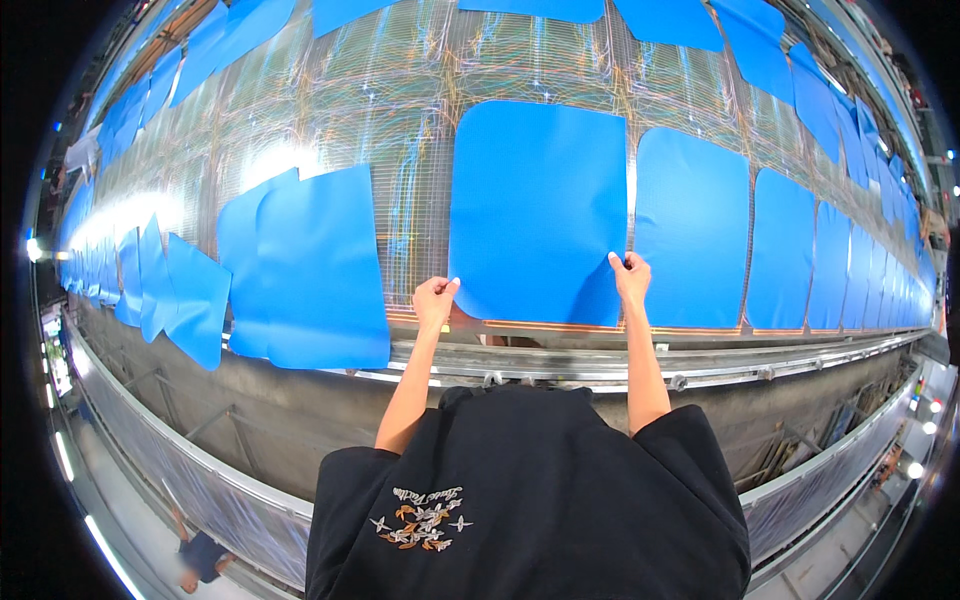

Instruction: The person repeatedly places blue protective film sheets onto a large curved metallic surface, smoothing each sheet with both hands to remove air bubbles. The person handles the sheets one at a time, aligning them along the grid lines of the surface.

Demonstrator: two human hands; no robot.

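Past the metal rail [560, 365], I have the left hand [435, 300] pinched nearly closed at the near-left corner of the blue sheet [540, 205], and the right hand [631, 278] pinching its near-right edge, creased there. The sheet lies on the patterned table [410, 170]. Uneven pulling, I judge, could deepen that crease or skew it onto the right-hand neighbouring sheet [692, 225]; more blue pieces [668, 22] lie farther off.

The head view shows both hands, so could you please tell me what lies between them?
A blue sheet lies between the left hand and the right hand in the head view.
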